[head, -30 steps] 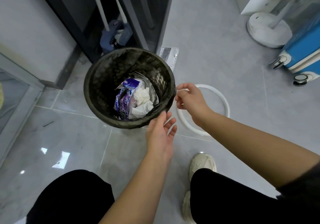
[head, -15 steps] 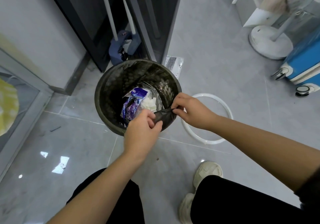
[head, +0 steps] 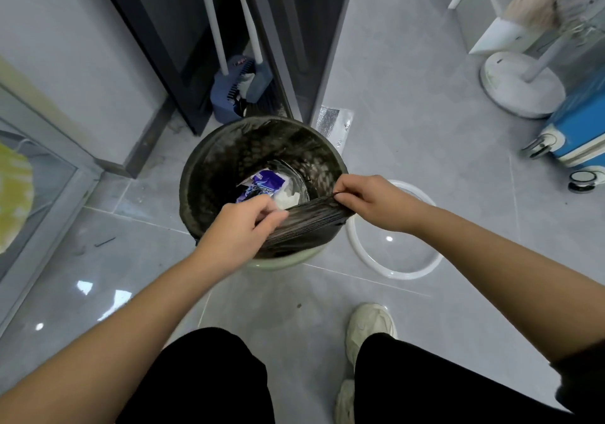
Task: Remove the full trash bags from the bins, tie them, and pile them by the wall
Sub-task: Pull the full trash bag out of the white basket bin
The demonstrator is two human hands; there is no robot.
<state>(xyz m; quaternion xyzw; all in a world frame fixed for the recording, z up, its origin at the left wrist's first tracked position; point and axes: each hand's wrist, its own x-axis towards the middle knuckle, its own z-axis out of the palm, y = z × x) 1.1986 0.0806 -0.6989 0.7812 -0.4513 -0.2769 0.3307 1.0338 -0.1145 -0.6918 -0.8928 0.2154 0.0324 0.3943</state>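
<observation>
A round pale-green bin [head: 288, 261] stands on the grey tile floor, lined with a black trash bag [head: 229, 161]. Inside lie a purple wrapper [head: 263, 184] and white crumpled paper. My left hand [head: 239, 230] pinches the near edge of the bag. My right hand [head: 370, 201] pinches the same edge further right. Between them the black film is lifted off the rim and stretched taut in pleats.
A white ring lid [head: 396, 233] lies on the floor right of the bin. Behind it a blue dustpan and broom [head: 239, 92] lean in a dark doorway. A white fan base [head: 520, 86] and blue suitcase [head: 579, 132] stand at the right. My shoe [head: 368, 328] is below.
Both hands went from reaching at the bin rim to pinching the bag's near edge, then pulled it off the rim and apart, stretching it.
</observation>
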